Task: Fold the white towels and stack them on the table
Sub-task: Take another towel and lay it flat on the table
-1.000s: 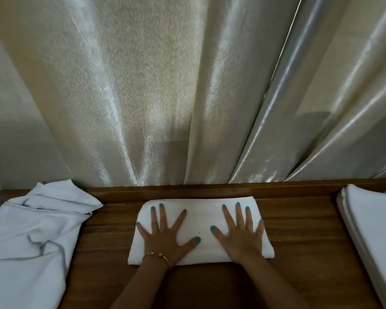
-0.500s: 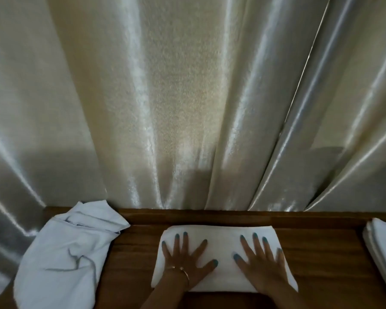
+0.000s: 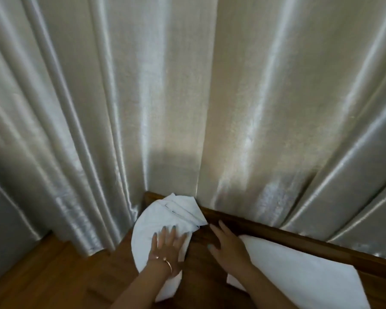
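Curtain [image 3: 187,85] backs the counter [image 3: 210,286]. Folded towel [image 3: 299,270] lies right of the loose towel [image 3: 156,221], apart. Loose towel: soft, light, floppy; take a corner. Your left hand [image 3: 167,246] rests flat on it, ungripped; right hand [image 3: 227,246] hovers beside it, released.

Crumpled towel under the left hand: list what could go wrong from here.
1. The crumpled towel hangs past the table edge, and the left hand only lies flat on it, so it could slide off.
2. The right hand hovers beside the folded towel; a careless sweep might rumple that fold.
3. The crumpled towel's far end touches the curtain, which may snag when it is pulled.
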Tool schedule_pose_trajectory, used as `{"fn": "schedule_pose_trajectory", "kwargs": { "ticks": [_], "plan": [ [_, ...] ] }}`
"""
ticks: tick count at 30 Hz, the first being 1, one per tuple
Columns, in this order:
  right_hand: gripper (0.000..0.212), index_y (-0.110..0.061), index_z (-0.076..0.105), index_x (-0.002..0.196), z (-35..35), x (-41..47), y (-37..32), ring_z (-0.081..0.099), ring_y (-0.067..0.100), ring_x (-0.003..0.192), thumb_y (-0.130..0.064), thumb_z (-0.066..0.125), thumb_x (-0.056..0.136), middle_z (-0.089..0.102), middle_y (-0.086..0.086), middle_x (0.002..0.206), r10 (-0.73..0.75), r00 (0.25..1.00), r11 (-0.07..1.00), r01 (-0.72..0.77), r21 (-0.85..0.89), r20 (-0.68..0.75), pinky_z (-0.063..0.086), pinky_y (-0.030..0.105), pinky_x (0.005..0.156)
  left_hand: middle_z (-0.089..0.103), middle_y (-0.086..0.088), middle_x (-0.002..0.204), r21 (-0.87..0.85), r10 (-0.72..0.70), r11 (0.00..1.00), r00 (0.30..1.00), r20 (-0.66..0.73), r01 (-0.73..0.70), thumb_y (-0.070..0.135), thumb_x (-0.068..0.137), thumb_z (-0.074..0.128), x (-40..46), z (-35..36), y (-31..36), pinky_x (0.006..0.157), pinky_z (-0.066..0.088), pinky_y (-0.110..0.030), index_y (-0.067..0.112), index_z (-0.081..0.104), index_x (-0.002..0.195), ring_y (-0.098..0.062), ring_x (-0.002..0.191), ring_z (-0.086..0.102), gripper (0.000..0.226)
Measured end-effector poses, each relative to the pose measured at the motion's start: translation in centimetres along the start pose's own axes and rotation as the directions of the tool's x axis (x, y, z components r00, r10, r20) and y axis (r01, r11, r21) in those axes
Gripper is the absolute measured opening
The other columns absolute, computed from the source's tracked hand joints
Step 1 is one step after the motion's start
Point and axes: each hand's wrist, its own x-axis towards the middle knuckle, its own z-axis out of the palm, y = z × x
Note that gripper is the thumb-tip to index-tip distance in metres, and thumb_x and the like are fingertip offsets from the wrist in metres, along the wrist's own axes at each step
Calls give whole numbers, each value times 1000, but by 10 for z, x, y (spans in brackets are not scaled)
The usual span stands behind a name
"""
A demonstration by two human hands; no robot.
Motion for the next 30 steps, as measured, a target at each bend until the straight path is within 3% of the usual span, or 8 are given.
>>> {"fn": "schedule_pose_trajectory", "kwargs": {
  "ticks": [5, 9, 14, 19, 22, 24, 27, 30],
  "plan": [
    [47, -35, 32, 147, 18, 61, -80, 29, 12, 142, -29, 39, 101, 27, -11, 157, -34, 999, 995, 34, 91, -10, 27, 24, 112, -18, -10, 158, -307, -258, 918, 966, 19, 252, 59, 84, 50, 16, -1, -71, 116, 6, -57, 31, -24, 145, -39, 145, -9, 99],
    [47, -28, 38, 145, 30, 103, -121, 45, 16, 131, -29, 47, 99, 42, -5, 150, 45, 999, 992, -45, 116, -1, 38, 26, 105, -17, -8, 158, -416, -208, 882, 975, 80, 222, 56, 82, 56, 38, 1, -117, 116, 8, -57, 29, -20, 147, -39, 145, -6, 104],
    [80, -22, 33, 145, 48, 123, -129, 46, 22, 128, -53, 69, 81, 45, 2, 143, 147, 978, 989, -147, -10, 145, 41, 31, 100, -19, -3, 158, -411, -5, 910, 991, 132, 59, 62, 77, 55, 57, 10, -147, 118, 0, -53, 29, -23, 147, -40, 144, -13, 109],
    [44, -20, 64, 113, 36, 114, -135, 57, 22, 109, -52, 59, 83, 65, 1, 110, 20, 997, 956, 3, -293, 74, 39, 27, 81, -21, -3, 157, -383, 92, 924, 980, 175, -18, 67, 71, 59, 60, 9, -158, 117, -2, -54, 27, -28, 145, -37, 144, -12, 120],
    [11, -24, 62, 87, -12, 106, -158, 59, 21, 96, -31, 55, 90, 61, -1, 92, -100, 991, 987, 111, -119, 90, 39, 24, 66, -23, -7, 157, -362, 76, 932, 984, 160, -13, 66, 65, 67, 53, -7, -157, 116, 0, -56, 22, -29, 145, -38, 145, -12, 132],
    [19, -39, 48, 75, -57, 96, -176, 55, 16, 85, -30, 54, 90, 53, -13, 80, -181, 983, 980, 176, -97, -37, 36, 27, 61, -22, -9, 157, -317, 63, 948, 984, 168, -6, 67, 62, 71, 48, -22, -157, 116, 3, -57, 19, -30, 144, -38, 145, -11, 139],
    [19, -45, 44, 81, -110, 79, -193, 53, 14, 65, -31, 49, 92, 53, -11, 68, -218, 911, 972, 234, 4, -351, 35, 29, 53, -20, -12, 157, -233, 76, 972, 967, 244, -18, 64, 59, 75, 47, -46, -157, 118, 6, -55, 16, -31, 143, -38, 145, -9, 144],
    [23, -43, 52, 99, -136, 62, -201, 54, 15, 68, -21, 48, 94, 54, -11, 75, -247, 945, 966, 225, -124, -213, 36, 28, 55, -16, -13, 158, -214, 106, 975, 964, 244, -53, 48, 73, 74, 51, -65, -150, 119, 9, -52, 16, -29, 144, -36, 146, -5, 129]
  ]
}}
